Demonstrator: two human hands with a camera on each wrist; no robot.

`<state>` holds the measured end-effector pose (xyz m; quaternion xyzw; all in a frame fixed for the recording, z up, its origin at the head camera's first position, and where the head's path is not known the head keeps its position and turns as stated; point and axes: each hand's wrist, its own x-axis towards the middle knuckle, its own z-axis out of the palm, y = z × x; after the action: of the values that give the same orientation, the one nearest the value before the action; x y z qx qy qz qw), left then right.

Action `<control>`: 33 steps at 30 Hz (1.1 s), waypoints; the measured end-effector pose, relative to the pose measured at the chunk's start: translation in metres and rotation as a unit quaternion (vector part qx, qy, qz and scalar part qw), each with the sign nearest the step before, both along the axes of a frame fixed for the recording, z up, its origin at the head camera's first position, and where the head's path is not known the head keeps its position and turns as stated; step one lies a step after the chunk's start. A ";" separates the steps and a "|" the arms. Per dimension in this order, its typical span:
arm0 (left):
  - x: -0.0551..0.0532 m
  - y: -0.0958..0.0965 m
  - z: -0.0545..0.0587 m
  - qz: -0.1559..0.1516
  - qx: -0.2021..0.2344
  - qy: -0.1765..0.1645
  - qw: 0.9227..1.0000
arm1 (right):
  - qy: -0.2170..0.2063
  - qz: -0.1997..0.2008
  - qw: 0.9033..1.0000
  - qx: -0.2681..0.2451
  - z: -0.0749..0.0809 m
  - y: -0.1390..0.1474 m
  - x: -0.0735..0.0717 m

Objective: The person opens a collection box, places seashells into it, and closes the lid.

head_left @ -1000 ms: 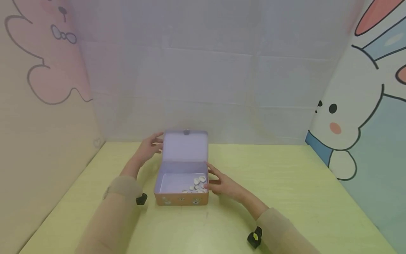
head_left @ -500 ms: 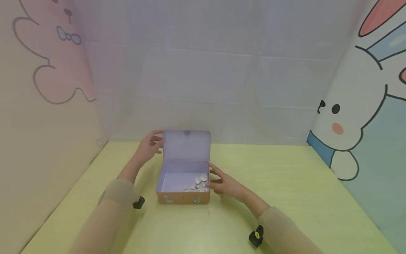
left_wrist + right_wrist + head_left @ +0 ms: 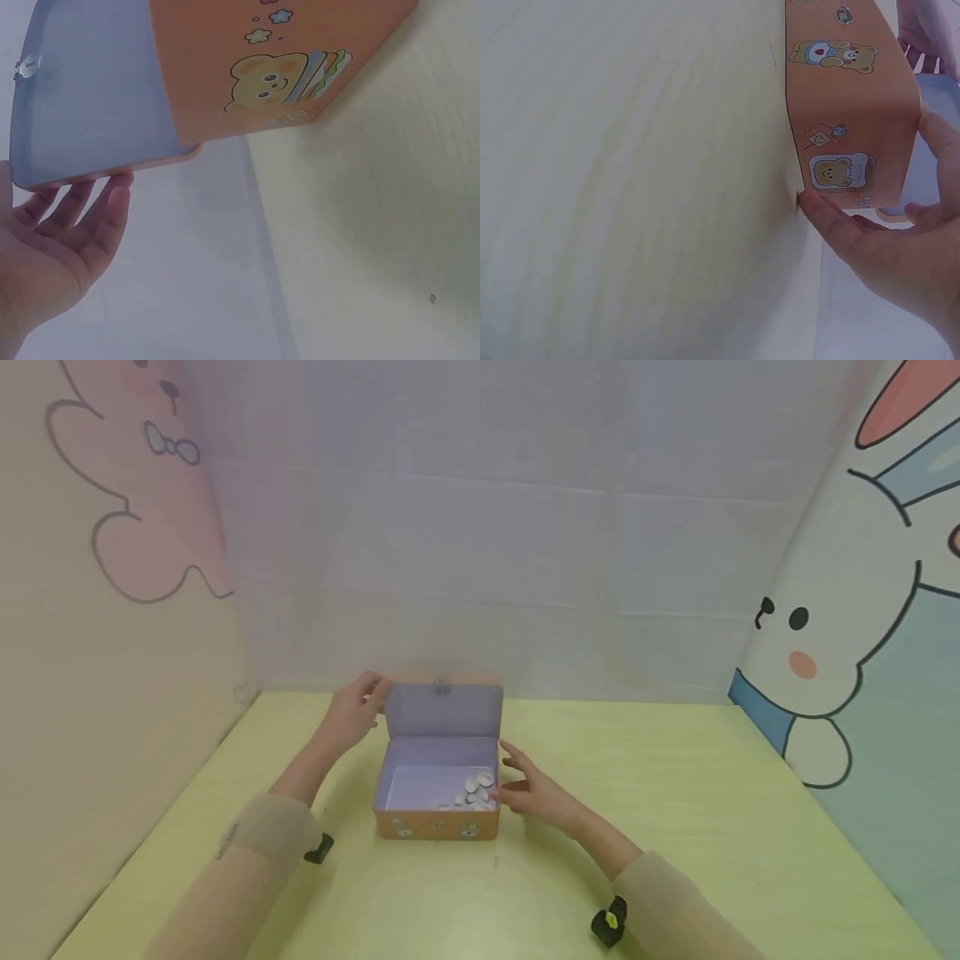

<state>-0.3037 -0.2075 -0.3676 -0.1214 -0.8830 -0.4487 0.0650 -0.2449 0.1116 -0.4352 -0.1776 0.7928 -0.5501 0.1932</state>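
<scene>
An orange tin box (image 3: 437,825) with cartoon bears and a lilac inside lies open on the table. Its hinged lid (image 3: 444,710) leans back at the far side. My left hand (image 3: 352,710) holds the lid's left edge, with curled fingers at its rim in the left wrist view (image 3: 64,251). At the box's right side, my right hand (image 3: 546,795) grips the wall. The right wrist view shows the thumb (image 3: 937,135) at the upper rim and a finger low on the side. Several small white pieces like shells or pebbles (image 3: 472,787) lie inside, right of middle.
The pale yellow table (image 3: 675,793) reaches a grey-white back wall (image 3: 495,527). A side wall with a rabbit drawing (image 3: 825,643) stands right, one with a pink figure (image 3: 142,552) left. Black wrist devices (image 3: 609,922) hang below both sleeves.
The lid has tipped forward, and its top edge looks lower and shorter. My left hand has moved with it to the lid's upper corner. My right hand stays at the box's side.
</scene>
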 end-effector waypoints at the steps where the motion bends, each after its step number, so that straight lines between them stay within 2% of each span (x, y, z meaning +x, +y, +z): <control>1: 0.002 0.001 0.001 0.002 -0.008 0.005 1.000 | 0.010 -0.005 1.000 0.007 0.001 0.000 0.001; 4: 0.009 0.002 0.001 0.006 -0.027 0.021 0.999 | 0.060 -0.021 0.998 0.024 0.009 0.002 0.001; 9: 0.017 -0.002 -0.006 0.010 -0.035 0.046 0.998 | 0.150 -0.059 0.986 0.033 0.026 0.005 -0.001; 14: 0.027 -0.003 -0.015 0.013 -0.040 0.093 0.995 | 0.193 -0.071 0.979 0.001 0.039 0.001 0.001; 19: 0.038 -0.004 -0.025 0.011 -0.044 0.133 0.990 | 0.228 -0.072 0.970 -0.031 0.058 -0.007 0.015; 22: 0.043 -0.006 -0.030 -0.003 -0.048 0.161 0.986 | 0.249 -0.072 0.965 -0.036 0.066 -0.010 0.020; 25: 0.046 -0.009 -0.034 -0.022 -0.057 0.191 0.980 | 0.262 -0.072 0.962 -0.029 0.060 -0.011 0.016; 30: 0.050 -0.015 -0.041 -0.049 -0.077 0.226 0.970 | 0.284 -0.068 0.956 -0.017 0.038 -0.007 0.001; 33: 0.049 -0.018 -0.046 -0.071 -0.091 0.244 0.963 | 0.303 -0.064 0.951 -0.007 0.034 -0.005 -0.002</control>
<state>-0.2544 -0.2258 -0.4132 -0.2950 -0.8665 -0.3269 0.2349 -0.2467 0.1069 -0.4011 -0.2863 0.8198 -0.4871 -0.0930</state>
